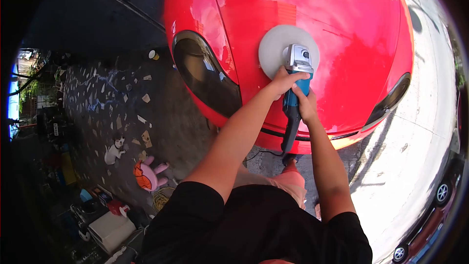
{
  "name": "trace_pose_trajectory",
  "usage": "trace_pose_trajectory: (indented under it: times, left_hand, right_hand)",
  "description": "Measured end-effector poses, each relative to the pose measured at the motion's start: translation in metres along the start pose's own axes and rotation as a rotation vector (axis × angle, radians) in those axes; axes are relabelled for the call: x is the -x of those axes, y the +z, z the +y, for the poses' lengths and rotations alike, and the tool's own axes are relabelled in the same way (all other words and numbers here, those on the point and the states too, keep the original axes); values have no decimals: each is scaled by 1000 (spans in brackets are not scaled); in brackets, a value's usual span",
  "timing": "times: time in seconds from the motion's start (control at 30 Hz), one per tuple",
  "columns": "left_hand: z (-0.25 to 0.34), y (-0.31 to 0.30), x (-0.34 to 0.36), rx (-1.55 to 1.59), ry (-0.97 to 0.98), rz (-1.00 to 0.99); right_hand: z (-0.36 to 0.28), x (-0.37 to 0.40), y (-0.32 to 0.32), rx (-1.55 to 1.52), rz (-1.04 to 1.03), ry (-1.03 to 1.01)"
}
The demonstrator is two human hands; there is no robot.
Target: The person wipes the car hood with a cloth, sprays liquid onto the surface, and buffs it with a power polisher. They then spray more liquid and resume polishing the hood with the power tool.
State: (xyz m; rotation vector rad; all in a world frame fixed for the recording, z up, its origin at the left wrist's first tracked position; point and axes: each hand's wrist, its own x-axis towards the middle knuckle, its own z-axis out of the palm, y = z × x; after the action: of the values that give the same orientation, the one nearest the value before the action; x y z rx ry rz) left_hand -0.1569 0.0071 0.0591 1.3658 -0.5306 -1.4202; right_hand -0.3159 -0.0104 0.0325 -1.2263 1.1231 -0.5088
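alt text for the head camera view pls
Seen from above, a person's left hand and right hand grip a blue polisher, its round white pad flat on a red car's hood. A cat and a pink plush toy are on the stone ground at left.

Harsh sunlight, glare on red hood; fisheye-dark corners

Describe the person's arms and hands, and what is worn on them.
Short black sleeves cover the upper arms only. The left arm and right arm are bare below them. The left hand and right hand wear no gloves; no watch shows.
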Motion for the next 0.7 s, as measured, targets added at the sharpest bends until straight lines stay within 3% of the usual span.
trace_pose_trajectory:
  times: [0.07, 0.1, 0.27, 0.47, 0.7]
  left_hand:
    - [25, -28, 26, 129, -11, 68]
    - [1, -51, 8, 148, 24, 76]
    - [-16, -89, 13, 547, 32, 66]
    - [-48, -70, 33, 797, 132, 108]
    - [-121, -16, 67, 1060, 134, 169]
  right_hand:
    - [-31, -10, 25, 181, -77, -28]
    - [-47, -15, 37, 303, -102, -35]
    - [-100, -36, 78, 827, -228, -130]
    - [-118, -26, 77, 1054, -352, -121]
    - [-95, 15, 49, 1225, -496, -139]
